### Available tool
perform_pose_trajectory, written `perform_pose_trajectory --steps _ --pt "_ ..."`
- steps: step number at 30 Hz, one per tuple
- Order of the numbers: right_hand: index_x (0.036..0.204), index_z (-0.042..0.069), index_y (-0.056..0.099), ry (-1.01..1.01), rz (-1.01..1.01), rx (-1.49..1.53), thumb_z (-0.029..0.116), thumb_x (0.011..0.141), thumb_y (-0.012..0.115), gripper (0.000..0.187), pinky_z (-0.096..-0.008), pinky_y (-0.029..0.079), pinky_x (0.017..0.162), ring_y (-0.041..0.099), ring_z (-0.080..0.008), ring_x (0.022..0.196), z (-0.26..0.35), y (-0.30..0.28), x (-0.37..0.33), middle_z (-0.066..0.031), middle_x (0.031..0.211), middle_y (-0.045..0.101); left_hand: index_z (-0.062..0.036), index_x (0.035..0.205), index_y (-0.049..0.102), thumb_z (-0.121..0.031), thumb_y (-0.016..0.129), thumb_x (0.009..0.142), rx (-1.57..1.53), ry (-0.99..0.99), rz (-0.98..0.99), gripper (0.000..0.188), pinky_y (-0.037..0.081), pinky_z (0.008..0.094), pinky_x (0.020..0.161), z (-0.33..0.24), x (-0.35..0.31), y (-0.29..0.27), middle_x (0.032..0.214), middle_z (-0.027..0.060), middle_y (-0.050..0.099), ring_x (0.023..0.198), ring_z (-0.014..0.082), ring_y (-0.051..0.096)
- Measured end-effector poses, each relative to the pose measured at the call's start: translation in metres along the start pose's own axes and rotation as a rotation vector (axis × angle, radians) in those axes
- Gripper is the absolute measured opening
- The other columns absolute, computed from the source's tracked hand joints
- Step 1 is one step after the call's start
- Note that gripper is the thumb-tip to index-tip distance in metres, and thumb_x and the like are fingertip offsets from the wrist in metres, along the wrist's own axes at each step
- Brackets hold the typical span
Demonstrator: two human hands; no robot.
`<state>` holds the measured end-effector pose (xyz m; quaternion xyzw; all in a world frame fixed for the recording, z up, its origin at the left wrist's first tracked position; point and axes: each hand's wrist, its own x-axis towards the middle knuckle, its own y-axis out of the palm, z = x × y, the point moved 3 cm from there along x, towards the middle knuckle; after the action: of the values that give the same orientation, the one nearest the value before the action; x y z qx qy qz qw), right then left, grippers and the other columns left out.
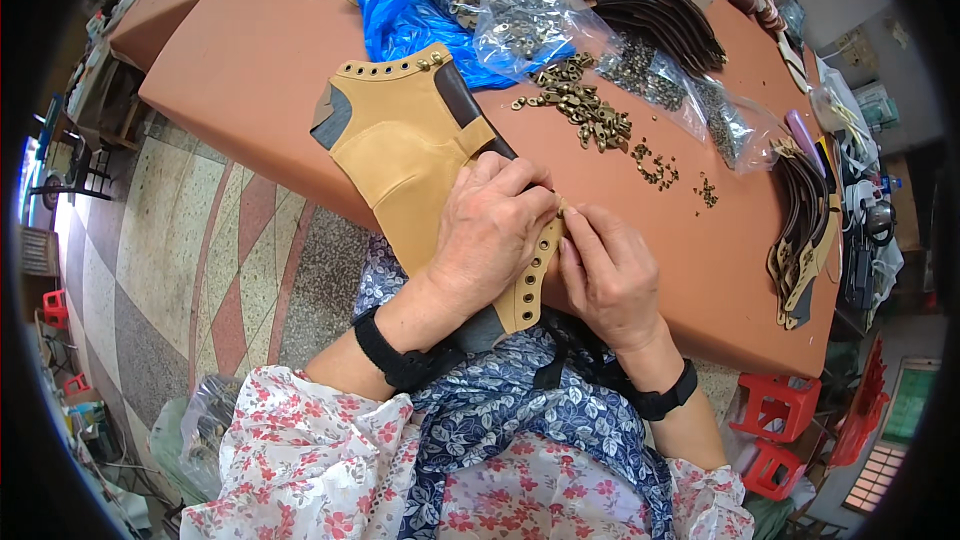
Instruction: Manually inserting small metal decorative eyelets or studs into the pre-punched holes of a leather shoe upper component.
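Note:
A tan leather shoe upper point(395, 155) with dark brown and grey panels lies partly on the table and partly over my lap. Eyelets run along both its end edges, and a couple of brass lace hooks point(430, 61) sit at the corner of the far row. My left hand point(490, 230) is closed on the upper, fingers bent over the near eyelet edge. The thumb and fingers of my right hand point(612, 275) pinch at the top of that row, meeting the left fingertips. Whatever small piece is between them is mostly hidden.
Loose brass lace hooks point(590, 110) and small rivets point(655, 168) are scattered on the brown table point(270, 80). Behind lie a blue plastic bag point(385, 0) and a clear bag of hardware point(510, 20). Stacked uppers point(665, 20) stand at the back, more uppers point(800, 225) at right. Red stools point(775, 408) are below.

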<state>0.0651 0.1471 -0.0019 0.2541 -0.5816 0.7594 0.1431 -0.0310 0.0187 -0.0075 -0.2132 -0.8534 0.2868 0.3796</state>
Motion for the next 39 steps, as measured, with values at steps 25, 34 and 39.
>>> perform_pose_trajectory --steps 25,34,39 --pt "0.090 0.003 0.065 0.173 0.019 0.079 0.006 0.085 0.070 0.008 -0.0398 0.052 0.070 0.062 -0.0296 0.081 -0.005 0.005 0.021 -0.0101 0.087 0.061 -0.0075 0.090 0.075 -0.007 0.075 0.078 0.008 -0.006 0.007 0.012 0.050 0.0372 0.085 0.001 -0.001 0.001 0.102 0.0050 0.067 0.094 0.0268 0.059" --pt "0.091 0.003 0.065 0.159 -0.014 0.118 0.004 0.085 0.070 0.009 -0.0395 0.052 0.070 0.062 -0.0296 0.080 -0.010 0.006 0.015 -0.0105 0.088 0.061 -0.0064 0.090 0.075 -0.006 0.075 0.078 0.002 0.000 0.014 0.012 0.049 0.0376 0.085 0.000 0.000 0.000 0.102 0.0048 0.067 0.095 0.0266 0.059" --pt "0.093 0.002 0.066 0.082 -0.051 0.040 0.003 0.082 0.071 0.012 -0.0376 0.052 0.069 0.063 -0.0278 0.080 -0.006 0.007 0.017 -0.0101 0.090 0.063 -0.0057 0.090 0.075 -0.006 0.075 0.078 -0.013 -0.004 0.012 0.012 0.049 0.0376 0.086 0.000 0.000 -0.001 0.102 0.0049 0.067 0.095 0.0268 0.059"
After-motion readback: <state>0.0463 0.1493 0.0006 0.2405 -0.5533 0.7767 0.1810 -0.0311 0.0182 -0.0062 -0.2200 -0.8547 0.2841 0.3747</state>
